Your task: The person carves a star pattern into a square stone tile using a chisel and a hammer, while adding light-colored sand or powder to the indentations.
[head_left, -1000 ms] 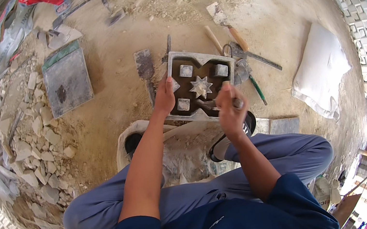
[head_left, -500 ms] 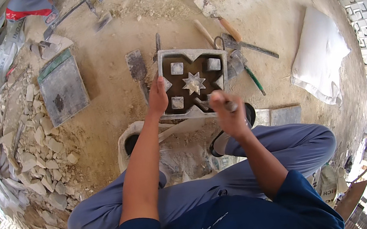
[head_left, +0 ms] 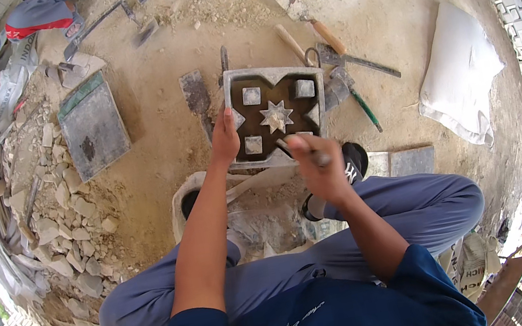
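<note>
A square grey mould (head_left: 317,105) with raised square blocks and a central star (head_left: 276,116) lies tilted in front of my shins. My left hand (head_left: 224,138) grips its left rim, thumb on top and fingers beneath. Closed in a fist over the near right corner, my right hand (head_left: 322,167) holds a slim metal hand tool (head_left: 285,147). The tool's thin end reaches into the mould by the near wall. Its exact kind is hidden by the fist, which also covers most of the near right block.
Several tools lie beyond the mould: a flat trowel (head_left: 196,95), a wooden-handled tool (head_left: 328,38) and a green-handled one (head_left: 366,111). A grey board (head_left: 94,131) and stone rubble (head_left: 70,228) are at left. A white sack (head_left: 460,73) lies at right.
My right hand has shifted slightly left and nearer to me, with the tool's end still inside the mould. The left hand keeps its hold on the rim.
</note>
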A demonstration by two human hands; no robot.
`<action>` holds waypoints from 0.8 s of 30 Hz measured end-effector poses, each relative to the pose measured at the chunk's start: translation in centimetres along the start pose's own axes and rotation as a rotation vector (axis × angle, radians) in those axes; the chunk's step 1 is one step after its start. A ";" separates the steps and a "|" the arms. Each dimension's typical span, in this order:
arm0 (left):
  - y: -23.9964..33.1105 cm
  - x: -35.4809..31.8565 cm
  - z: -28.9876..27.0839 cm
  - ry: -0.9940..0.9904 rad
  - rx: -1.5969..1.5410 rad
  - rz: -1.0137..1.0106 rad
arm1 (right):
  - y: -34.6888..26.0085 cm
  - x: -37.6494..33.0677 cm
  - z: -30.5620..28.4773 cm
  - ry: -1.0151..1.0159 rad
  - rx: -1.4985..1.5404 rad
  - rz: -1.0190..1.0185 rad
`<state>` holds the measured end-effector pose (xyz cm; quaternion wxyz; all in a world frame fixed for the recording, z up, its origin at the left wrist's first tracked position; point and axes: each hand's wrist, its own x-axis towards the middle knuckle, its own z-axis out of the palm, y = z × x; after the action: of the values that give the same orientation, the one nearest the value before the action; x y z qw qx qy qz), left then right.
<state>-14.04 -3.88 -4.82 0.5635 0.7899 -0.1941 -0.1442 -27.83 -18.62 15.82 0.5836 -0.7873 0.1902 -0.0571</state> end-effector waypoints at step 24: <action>2.1 -0.3 -0.7 0.053 -0.098 -0.156 | -0.7 0.5 0.8 0.046 0.054 -0.067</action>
<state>-14.34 -3.76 -2.59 0.5934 0.7777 -0.1097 -0.1762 -26.99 -17.88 16.15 0.5978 -0.7758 0.1758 -0.0999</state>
